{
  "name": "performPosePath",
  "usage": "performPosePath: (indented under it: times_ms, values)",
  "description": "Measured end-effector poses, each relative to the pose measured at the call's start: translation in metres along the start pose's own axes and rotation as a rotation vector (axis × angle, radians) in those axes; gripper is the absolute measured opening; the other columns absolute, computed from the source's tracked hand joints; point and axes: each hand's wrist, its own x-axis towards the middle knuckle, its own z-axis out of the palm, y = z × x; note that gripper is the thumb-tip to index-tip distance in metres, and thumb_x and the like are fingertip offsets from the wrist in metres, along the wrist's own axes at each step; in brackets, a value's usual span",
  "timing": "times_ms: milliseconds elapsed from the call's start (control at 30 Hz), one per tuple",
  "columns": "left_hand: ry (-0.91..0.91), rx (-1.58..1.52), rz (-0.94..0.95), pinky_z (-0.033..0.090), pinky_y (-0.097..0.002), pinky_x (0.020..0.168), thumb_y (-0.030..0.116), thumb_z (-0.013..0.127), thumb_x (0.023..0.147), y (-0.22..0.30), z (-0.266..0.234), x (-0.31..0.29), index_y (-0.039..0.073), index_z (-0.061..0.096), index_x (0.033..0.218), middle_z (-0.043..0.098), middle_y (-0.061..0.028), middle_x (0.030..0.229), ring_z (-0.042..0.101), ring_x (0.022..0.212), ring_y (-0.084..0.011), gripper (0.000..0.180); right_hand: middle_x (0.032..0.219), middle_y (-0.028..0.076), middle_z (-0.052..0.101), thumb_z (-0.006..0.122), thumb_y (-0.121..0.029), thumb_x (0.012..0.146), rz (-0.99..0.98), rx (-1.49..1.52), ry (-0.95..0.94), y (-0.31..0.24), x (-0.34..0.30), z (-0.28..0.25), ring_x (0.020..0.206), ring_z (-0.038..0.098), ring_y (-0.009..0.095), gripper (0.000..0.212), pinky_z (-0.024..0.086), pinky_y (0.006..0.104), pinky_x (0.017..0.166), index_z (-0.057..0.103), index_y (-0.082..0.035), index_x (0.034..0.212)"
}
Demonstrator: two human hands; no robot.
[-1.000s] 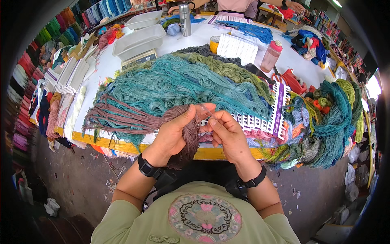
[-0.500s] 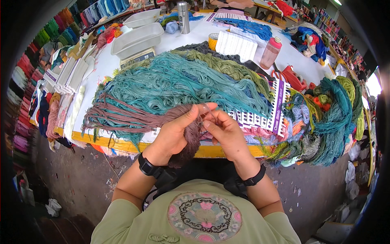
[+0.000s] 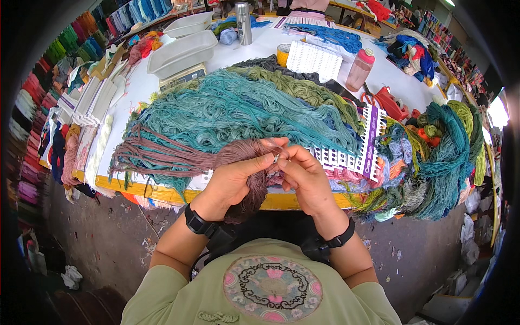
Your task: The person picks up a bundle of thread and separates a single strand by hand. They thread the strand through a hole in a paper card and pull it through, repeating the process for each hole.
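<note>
My left hand [image 3: 236,177] is closed around a thick hank of mauve-brown thread [image 3: 246,201], which hangs over the table's near edge. The hank's long loose strands [image 3: 162,153] trail left across a heap of teal thread [image 3: 216,108]. Just right of it, my right hand [image 3: 305,176] pinches thin strands drawn from the hank. Thumbs and fingertips of both hands nearly meet. A small shiny bit shows between them, too small to name.
Punched white thread cards with a purple strip [image 3: 370,143] lie to the right, beside a pile of mixed skeins [image 3: 447,143]. Farther back stand a pink-capped bottle [image 3: 361,70], a steel flask [image 3: 244,24] and a clear plastic tub [image 3: 181,54]. The table has a yellow edge [image 3: 281,202].
The left thumb has shifted slightly right and lies flatter, closer to the right fingertips. The right fingers have curled in at the strands. The hank stays in place.
</note>
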Motion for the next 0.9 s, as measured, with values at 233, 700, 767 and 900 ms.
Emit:
performPosePath:
  times_ms: [233, 700, 767, 900]
  values:
    - [0.015, -0.013, 0.042, 0.043, -0.0319, 0.097, 0.014, 0.057, 0.094, -0.004, 0.0008, 0.0011, 0.001, 0.059, 0.119, 0.055, -0.011, 0.131, 0.054, 0.113, -0.0172, 0.029, 0.084, 0.0, 0.062, 0.059, -0.015, 0.093, 0.012, 0.065, -0.039, -0.0013, 0.0005, -0.0043, 0.055, 0.039, 0.002, 0.006, 0.04, 0.0193, 0.053, 0.056, -0.011, 0.096]
    - [0.022, -0.013, 0.052, 0.044, -0.0329, 0.096, 0.019, 0.053, 0.097, -0.0066, -0.0005, 0.0029, 0.001, 0.06, 0.118, 0.054, -0.0131, 0.131, 0.054, 0.114, -0.018, 0.028, 0.085, 0.001, 0.063, 0.06, -0.016, 0.092, 0.042, 0.062, -0.035, -0.0006, 0.0006, -0.0047, 0.056, 0.04, 0.002, 0.009, 0.039, 0.0198, 0.052, 0.057, -0.01, 0.098]
    - [0.017, -0.017, 0.055, 0.044, -0.033, 0.096, 0.019, 0.053, 0.097, -0.0066, -0.0003, 0.0033, 0.001, 0.06, 0.117, 0.054, -0.0133, 0.131, 0.054, 0.114, -0.0182, 0.028, 0.085, 0.001, 0.063, 0.06, -0.016, 0.092, 0.041, 0.059, -0.035, -0.0006, 0.001, -0.0051, 0.055, 0.04, 0.003, 0.009, 0.039, 0.02, 0.052, 0.057, -0.01, 0.098]
    - [0.007, -0.016, 0.06, 0.044, -0.0332, 0.097, 0.019, 0.054, 0.097, -0.0078, -0.0019, 0.0045, 0.0, 0.06, 0.116, 0.054, -0.0139, 0.131, 0.053, 0.115, -0.019, 0.028, 0.085, 0.002, 0.064, 0.059, -0.017, 0.093, 0.036, 0.058, -0.034, -0.0006, 0.0013, -0.0059, 0.054, 0.04, 0.003, 0.009, 0.04, 0.0206, 0.052, 0.057, -0.009, 0.097]
